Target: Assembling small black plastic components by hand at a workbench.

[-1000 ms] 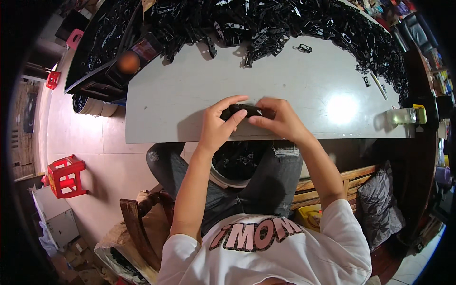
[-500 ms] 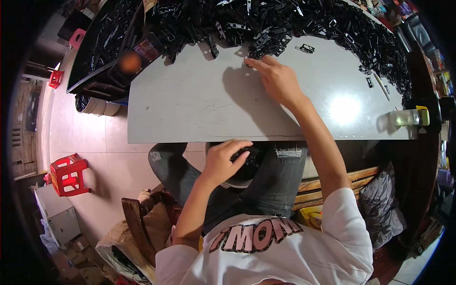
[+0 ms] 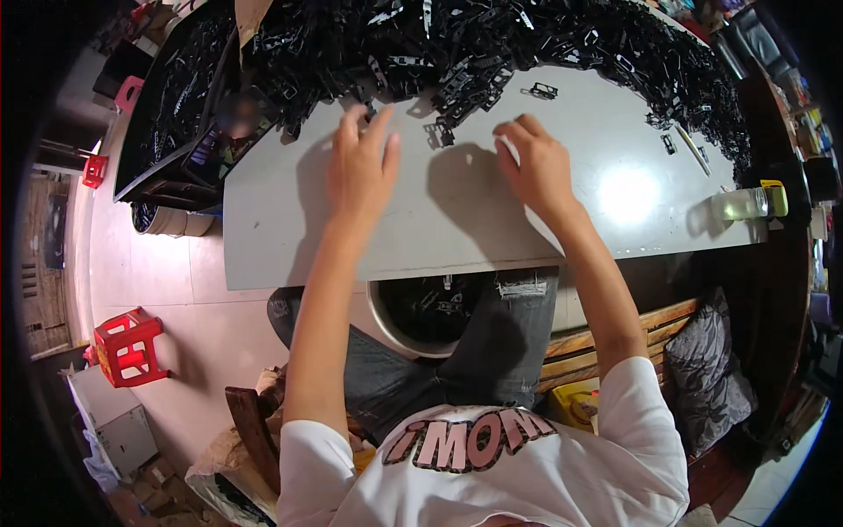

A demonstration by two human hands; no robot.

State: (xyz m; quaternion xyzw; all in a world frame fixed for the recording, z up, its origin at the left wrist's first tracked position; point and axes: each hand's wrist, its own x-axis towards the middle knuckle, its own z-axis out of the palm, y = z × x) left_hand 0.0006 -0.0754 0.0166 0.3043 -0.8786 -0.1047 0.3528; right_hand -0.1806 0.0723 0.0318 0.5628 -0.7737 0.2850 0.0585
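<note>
My left hand (image 3: 358, 171) is stretched over the grey-white tabletop (image 3: 404, 233), its fingers apart and slightly blurred. Their tips are at a small black part (image 3: 370, 107) on the near edge of a big heap of black parts (image 3: 474, 39). To its right, my right hand (image 3: 537, 167) hovers above the table with fingers loosely bent, thumb apart from them, and nothing visible between. Between the hands, a small black frame-like part (image 3: 441, 133) lies at the tip of the heap. Another rectangular black part (image 3: 543, 90) lies singly beyond my right hand.
Between my legs, under the table edge, stands a round tub (image 3: 379, 323) holding black parts. A lidded jar (image 3: 745, 204) and a thin white stick (image 3: 694, 151) lie at the right. A phone-like device (image 3: 230, 140) leans at the left. A red stool (image 3: 129, 346) stands on the floor.
My left hand has risen from over the tub to the heap's near edge, and its fingers have spread. My right hand has drawn back slightly from the parts, toward the right.
</note>
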